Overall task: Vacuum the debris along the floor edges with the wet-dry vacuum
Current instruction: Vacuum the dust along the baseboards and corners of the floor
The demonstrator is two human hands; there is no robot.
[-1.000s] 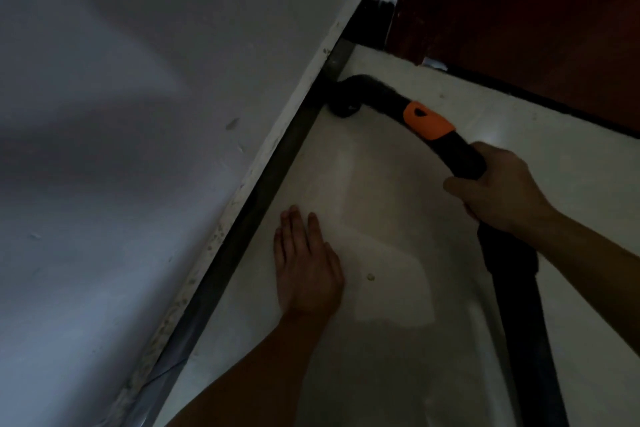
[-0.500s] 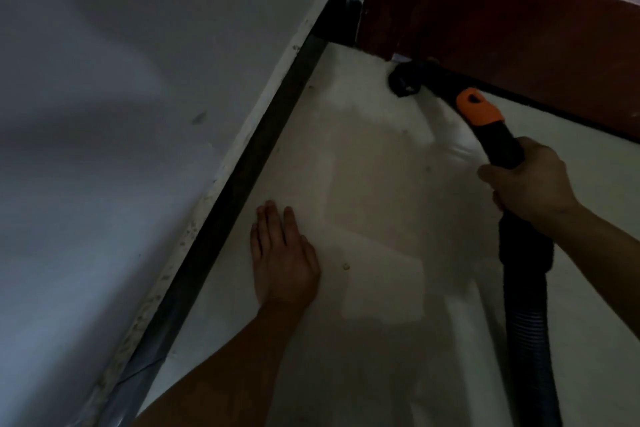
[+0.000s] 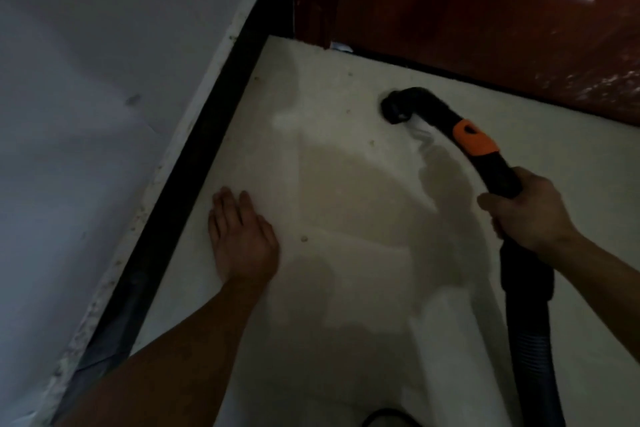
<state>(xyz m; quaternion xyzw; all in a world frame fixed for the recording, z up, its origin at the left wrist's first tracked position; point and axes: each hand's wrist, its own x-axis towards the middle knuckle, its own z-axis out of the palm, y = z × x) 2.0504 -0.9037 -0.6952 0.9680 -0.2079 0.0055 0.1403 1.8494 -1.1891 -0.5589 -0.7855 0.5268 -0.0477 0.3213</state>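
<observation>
Grey wall (image 3: 104,80), reddish, perhaps wooden door (image 3: 485,17)

One black vacuum hose with an orange collar (image 3: 475,139), two bare hands, left (image 3: 242,239) and right (image 3: 526,215), one dark red wooden door (image 3: 485,10), one black baseboard strip (image 3: 194,163).

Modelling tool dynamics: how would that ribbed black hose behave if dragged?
The hose looks corrugated, so probably floppy, trailing behind. The smooth curved nozzle seems rigid. The right hand alone holds it, suggesting fairly light.

Head view, steeply down at floor (image 3: 346,184)
</observation>
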